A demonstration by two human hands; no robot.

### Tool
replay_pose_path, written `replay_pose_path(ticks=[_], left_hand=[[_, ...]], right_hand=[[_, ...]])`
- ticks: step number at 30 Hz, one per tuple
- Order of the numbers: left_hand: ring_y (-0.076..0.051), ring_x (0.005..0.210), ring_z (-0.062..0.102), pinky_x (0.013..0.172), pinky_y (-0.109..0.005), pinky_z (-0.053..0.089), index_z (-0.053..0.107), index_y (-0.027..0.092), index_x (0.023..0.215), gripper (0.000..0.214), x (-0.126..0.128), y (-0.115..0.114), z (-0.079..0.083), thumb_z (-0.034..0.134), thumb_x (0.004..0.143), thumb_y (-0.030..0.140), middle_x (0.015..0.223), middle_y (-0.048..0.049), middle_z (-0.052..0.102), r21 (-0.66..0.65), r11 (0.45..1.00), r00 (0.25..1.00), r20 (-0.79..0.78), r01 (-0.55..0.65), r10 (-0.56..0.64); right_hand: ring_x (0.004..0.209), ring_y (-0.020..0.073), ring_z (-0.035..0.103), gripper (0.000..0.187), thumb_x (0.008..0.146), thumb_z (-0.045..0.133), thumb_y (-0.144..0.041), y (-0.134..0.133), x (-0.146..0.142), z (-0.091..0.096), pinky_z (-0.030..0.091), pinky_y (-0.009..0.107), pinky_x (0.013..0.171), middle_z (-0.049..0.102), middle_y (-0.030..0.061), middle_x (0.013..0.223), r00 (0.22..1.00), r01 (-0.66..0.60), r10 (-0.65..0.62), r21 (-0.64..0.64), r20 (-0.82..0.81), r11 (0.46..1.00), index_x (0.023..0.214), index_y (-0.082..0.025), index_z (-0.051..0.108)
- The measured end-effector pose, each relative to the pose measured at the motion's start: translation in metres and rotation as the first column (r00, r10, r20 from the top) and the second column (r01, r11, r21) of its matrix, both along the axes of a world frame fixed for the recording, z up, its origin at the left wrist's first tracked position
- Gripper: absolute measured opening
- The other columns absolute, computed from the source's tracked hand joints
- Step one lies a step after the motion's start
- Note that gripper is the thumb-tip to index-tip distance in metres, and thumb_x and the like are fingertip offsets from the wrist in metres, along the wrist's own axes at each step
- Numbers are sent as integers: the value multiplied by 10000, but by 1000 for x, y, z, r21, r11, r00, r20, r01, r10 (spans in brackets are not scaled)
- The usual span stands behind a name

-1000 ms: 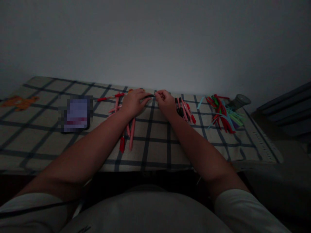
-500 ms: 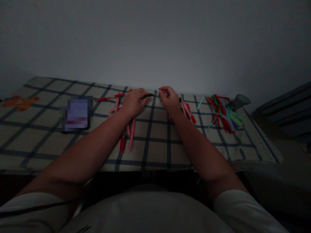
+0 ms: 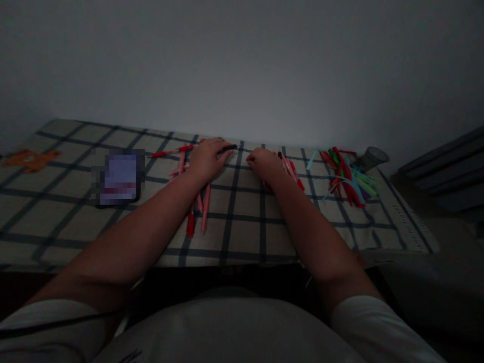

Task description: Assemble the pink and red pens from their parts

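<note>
My left hand [image 3: 206, 159] is closed around a black pen [image 3: 228, 148], whose thin tip points right. Across a small gap, my right hand [image 3: 265, 163] has its fingers curled and pinched together near the tabletop; what they hold, if anything, is too small to make out. Pink pens [image 3: 206, 212] and a red-ended pen [image 3: 190, 225] lie under and beside my left wrist, partly hidden. Another red pen [image 3: 174, 151] rests left of that hand. A second group of pink and red pens [image 3: 290, 172] lies just right of my right hand, partly covered by it.
A checked cloth [image 3: 245, 222] covers the table, which meets a plain wall. Left are a blurred-out phone-like device [image 3: 120, 177] and an orange flat piece [image 3: 31, 160]. Colourful strips [image 3: 350, 181] lie at the right beside a clear cup [image 3: 372, 158] on its side.
My right hand has come down and slightly back toward me, its fingers closing from a looser curl. My left hand stays almost still with the pen.
</note>
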State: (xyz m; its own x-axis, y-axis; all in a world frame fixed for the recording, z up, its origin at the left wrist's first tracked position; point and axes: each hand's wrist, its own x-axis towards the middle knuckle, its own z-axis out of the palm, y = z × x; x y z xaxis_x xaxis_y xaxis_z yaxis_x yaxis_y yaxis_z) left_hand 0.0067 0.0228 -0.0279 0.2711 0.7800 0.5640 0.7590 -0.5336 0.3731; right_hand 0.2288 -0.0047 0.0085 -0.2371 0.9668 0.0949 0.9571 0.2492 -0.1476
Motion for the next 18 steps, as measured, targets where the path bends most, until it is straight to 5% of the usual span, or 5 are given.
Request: replay_pose_path(ticks=[9,18], left_hand=[[-316,1305,772,1158,-471,591,889,264,1316,310,0,-1,0,682,1102,353,1324,-94,871,4,1000,1000,-1,0,0],[-321,1313,773,1159,-473,594,884,261,1340,324,0,0,1,680,1106,356,1351,-103,862,-18,1000,1000,-23,-9,8]], right_hand=[[1469,323,712,540,1090,537,-99,0,2,-3,556,467,1233,760,143,1598,998,-62,62,-12,-20,998,1579,-188,749],[1442,308,719,519,1113,474,-117,4,4,-8,557,460,1215,775,145,1567,998,-64,64,3,-20,998,1523,-204,780]])
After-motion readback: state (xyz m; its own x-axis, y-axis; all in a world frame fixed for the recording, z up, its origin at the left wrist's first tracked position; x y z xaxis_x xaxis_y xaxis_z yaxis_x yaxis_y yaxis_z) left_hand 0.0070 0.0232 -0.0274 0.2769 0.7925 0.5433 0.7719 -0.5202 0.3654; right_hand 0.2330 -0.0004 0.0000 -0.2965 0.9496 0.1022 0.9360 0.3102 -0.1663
